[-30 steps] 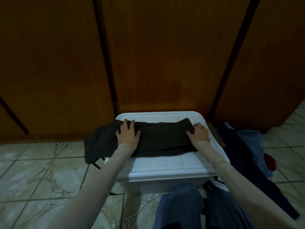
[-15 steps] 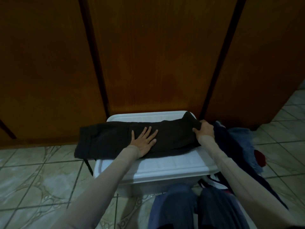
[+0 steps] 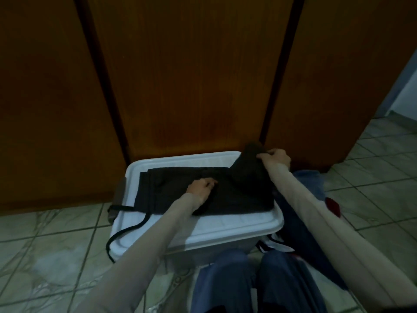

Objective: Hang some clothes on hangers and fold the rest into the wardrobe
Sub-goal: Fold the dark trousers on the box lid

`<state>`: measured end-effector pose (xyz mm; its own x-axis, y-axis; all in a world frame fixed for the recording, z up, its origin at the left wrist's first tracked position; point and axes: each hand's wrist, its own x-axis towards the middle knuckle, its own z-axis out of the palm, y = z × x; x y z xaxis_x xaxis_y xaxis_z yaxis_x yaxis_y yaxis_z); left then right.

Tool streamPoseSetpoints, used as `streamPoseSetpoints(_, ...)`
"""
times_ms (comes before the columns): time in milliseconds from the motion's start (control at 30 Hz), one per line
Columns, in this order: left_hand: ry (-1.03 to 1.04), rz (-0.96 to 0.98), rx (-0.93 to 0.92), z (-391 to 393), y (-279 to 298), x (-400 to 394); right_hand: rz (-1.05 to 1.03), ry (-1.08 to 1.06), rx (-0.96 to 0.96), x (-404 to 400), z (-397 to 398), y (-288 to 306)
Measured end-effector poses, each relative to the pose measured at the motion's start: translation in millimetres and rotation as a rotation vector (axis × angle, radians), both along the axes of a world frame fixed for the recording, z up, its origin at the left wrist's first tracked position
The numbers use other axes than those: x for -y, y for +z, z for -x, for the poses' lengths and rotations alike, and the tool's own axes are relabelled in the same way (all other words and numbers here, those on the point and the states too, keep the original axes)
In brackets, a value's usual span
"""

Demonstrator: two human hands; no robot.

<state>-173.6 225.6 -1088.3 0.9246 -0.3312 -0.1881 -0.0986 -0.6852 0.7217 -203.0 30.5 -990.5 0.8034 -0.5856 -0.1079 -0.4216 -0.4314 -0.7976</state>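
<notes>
A dark garment [image 3: 237, 190] with a black drawstring [image 3: 126, 231] lies across the lid of a white plastic box [image 3: 225, 224]. My right hand [image 3: 274, 158] grips the garment's right end and holds it raised above the box's far right corner. My left hand [image 3: 200, 188] rests on the middle of the garment with its fingers bent, pressing the cloth down. The drawstring hangs over the box's left front edge.
Brown wooden wardrobe doors [image 3: 191, 75] stand shut right behind the box. A pile of blue and dark clothes [image 3: 311, 186] with a red patch [image 3: 332, 206] lies on the tiled floor [image 3: 45, 256] to the right. My blue-trousered knees [image 3: 259, 279] are in front.
My right hand has lifted the garment's right end up and inward. The left end no longer hangs off the box. My left hand's fingers have bent on the cloth.
</notes>
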Motion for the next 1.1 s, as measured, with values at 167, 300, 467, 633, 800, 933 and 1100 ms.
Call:
streamPoseSetpoints(167,0.256,0.509,-0.279,1.0,40.3,-42.1,-0.075,0.132,0.031,-84.5,-12.3,4.9)
streamPoseSetpoints(300,0.288,0.591,-0.435,0.3,52.4,-73.8,-0.13,0.189,0.04,-131.2,-18.4,-1.3)
streamPoseSetpoints(467,0.401,0.358,-0.491,7.5,34.7,-55.1,-0.133,0.106,0.074,-120.2,-19.2,-2.0)
streamPoseSetpoints(633,0.395,0.271,-0.513,12.5,32.1,2.3,-0.093,0.013,0.065,-58.4,-12.2,-2.3)
streamPoseSetpoints(800,0.441,0.135,-0.408,8.0,27.9,29.7,-0.031,-0.031,0.018,-16.1,-7.0,-2.6)
streamPoseSetpoints(933,0.461,0.113,-0.388,4.6,24.9,31.7,-0.041,-0.047,-0.001,1.6,-4.1,-7.4)
streamPoseSetpoints(1100,0.534,0.121,-0.233,-4.1,24.3,12.4,-0.02,-0.043,-0.026,24.6,0.5,-12.0)
